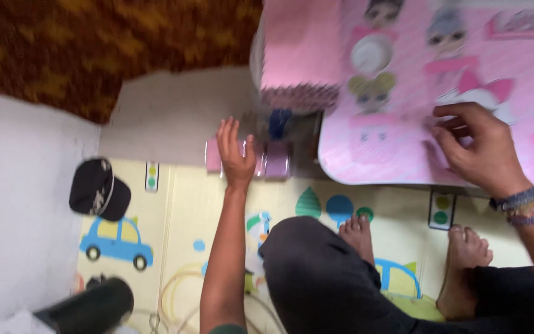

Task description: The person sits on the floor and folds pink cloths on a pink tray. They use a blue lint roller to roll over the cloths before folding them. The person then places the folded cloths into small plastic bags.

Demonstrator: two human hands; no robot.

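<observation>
A person sits cross-legged on a yellow play mat printed with cars. The left hand lies flat, fingers spread, on small pink boxes at the mat's far edge. The right hand rests with fingers curled, gripping nothing, on a pink cartoon-doll board. A black cap lies to the left.

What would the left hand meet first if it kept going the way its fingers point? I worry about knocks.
Probably the pink box: the left hand points up-picture toward its lower edge, though blur leaves depth unclear.
</observation>
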